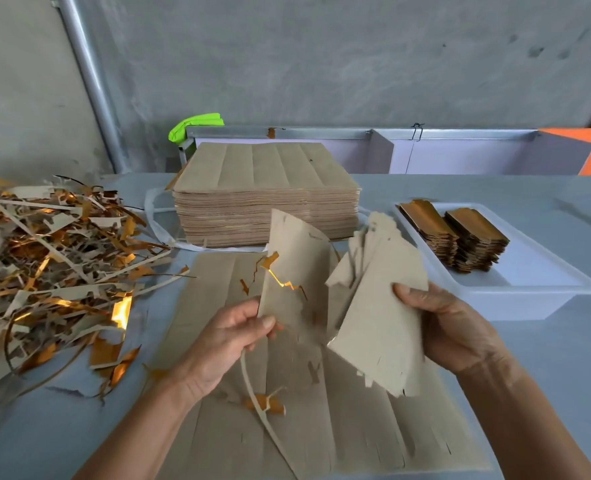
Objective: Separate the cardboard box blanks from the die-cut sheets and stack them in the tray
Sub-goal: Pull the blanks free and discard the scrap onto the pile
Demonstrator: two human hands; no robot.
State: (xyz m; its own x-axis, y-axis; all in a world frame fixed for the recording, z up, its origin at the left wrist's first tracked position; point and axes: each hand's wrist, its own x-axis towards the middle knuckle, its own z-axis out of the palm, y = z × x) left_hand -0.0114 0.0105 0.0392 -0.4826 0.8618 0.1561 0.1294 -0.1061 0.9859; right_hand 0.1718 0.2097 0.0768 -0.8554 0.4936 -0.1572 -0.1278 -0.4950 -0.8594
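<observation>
Two short stacks (pixel 460 237) fill the tray (pixel 529 292); both hands (pixel 231 337) (pixel 449 327) grip blanks (pixel 377 327), a thick pile of sheets (pixel 266 199) remaining.

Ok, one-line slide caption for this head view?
Both hands, left and right, pull blanks apart above a die-cut sheet beside the tray.

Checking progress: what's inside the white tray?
Two side-by-side stacks of gold-faced blanks sit at the far end of the white tray; the near floor is bare. Lower blanks are covered.

Grey-brown blanks (pixel 380 327) fan upright above a flat die-cut sheet (pixel 214 441); gold-faced stacks (pixel 460 237) fill the white tray (pixel 529 292).
</observation>
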